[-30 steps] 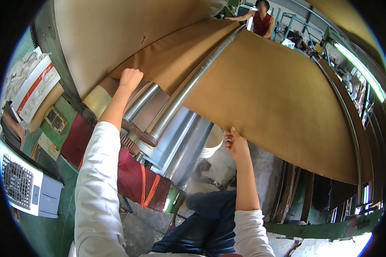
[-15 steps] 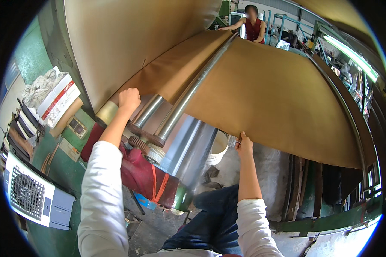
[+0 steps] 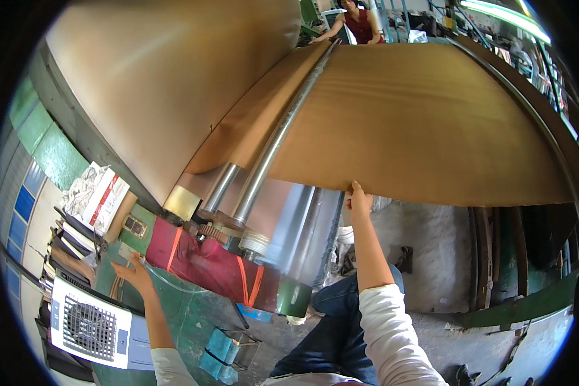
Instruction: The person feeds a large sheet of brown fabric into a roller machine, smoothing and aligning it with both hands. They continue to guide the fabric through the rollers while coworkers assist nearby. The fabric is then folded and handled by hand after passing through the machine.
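While the fingers of my right hand [image 3: 360, 202] curl closed on its near edge, the brown sheet [image 3: 444, 122] spreads before me, stretched from the metal bar [image 3: 286, 132] across to the rail on my right. My grip there is a narrow one, with the index fingertip on the edge and the thumb hard to make out. My left hand [image 3: 135, 275] is away from the sheet, its fingers spread open and holding nothing that I can see, just beside the crimson cloth cover [image 3: 202, 258], which is strapped with orange bands. Below the sheet, near my right wrist, part of a white bucket [image 3: 345, 235] shows; I cannot tell what it holds. Past the cover on my left, a white cardboard box [image 3: 112, 203] with a red stripe stands tilted in my view, with whitish rags [image 3: 83, 193] heaped at its opening. Nearer me is a white fan unit [image 3: 87, 327] with a dark grille. At the sheet's far edge, a co-worker [image 3: 363, 27] in a dark red sleeveless top reaches one hand toward the bar's end.
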Demonstrator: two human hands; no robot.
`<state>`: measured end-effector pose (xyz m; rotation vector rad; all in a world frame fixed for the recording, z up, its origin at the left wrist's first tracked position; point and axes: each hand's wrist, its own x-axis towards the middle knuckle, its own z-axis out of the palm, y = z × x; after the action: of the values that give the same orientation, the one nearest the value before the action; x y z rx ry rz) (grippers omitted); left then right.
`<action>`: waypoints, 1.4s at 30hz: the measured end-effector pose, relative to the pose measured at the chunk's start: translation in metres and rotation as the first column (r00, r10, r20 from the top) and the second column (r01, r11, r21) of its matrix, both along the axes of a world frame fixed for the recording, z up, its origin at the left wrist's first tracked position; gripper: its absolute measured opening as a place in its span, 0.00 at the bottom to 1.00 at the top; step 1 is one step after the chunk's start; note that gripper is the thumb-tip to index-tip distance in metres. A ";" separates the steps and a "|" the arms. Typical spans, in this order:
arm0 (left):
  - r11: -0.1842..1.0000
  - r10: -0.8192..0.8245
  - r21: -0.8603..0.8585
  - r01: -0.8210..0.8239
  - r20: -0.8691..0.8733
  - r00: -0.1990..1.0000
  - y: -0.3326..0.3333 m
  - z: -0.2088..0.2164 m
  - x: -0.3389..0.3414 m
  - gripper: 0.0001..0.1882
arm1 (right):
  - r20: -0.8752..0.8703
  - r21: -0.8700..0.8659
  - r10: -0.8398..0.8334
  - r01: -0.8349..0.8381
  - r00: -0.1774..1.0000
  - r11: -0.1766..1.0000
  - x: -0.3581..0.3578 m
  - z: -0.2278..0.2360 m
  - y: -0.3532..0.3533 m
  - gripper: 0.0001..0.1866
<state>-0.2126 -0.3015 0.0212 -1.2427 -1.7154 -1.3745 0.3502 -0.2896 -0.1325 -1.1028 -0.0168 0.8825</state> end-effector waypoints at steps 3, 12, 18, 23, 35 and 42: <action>0.886 -0.340 -0.123 0.447 0.482 0.808 0.009 -0.003 0.002 0.31 | -0.079 -0.012 -0.079 0.079 0.994 0.997 0.015 0.001 -0.007 0.13; 0.849 -0.429 -0.048 0.526 0.520 0.739 0.013 -0.016 -0.034 0.28 | -0.318 0.071 -0.158 0.190 0.935 0.979 0.032 -0.003 -0.007 0.12; 0.890 -0.368 -0.071 0.451 0.472 0.801 0.008 -0.015 -0.028 0.28 | -0.343 0.115 -0.108 0.156 0.933 0.981 0.032 -0.004 -0.012 0.10; 0.896 -0.378 -0.072 0.437 0.393 0.838 0.003 -0.003 -0.029 0.35 | -0.382 0.163 -0.087 0.160 0.920 0.974 0.035 -0.009 -0.013 0.10; 0.757 -0.592 0.143 0.638 0.565 0.575 0.014 -0.010 -0.064 0.32 | -0.430 0.233 -0.087 0.204 0.899 0.951 0.035 -0.008 -0.016 0.12; 0.748 -0.593 0.052 0.662 0.501 0.630 0.006 -0.009 -0.050 0.30 | -0.487 0.217 -0.086 0.216 0.869 0.952 0.035 0.002 -0.023 0.11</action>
<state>-0.2631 -0.2952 0.0127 -1.8105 -1.7881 -2.1748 0.3855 -0.3129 -0.1301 -0.6062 0.3472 0.9554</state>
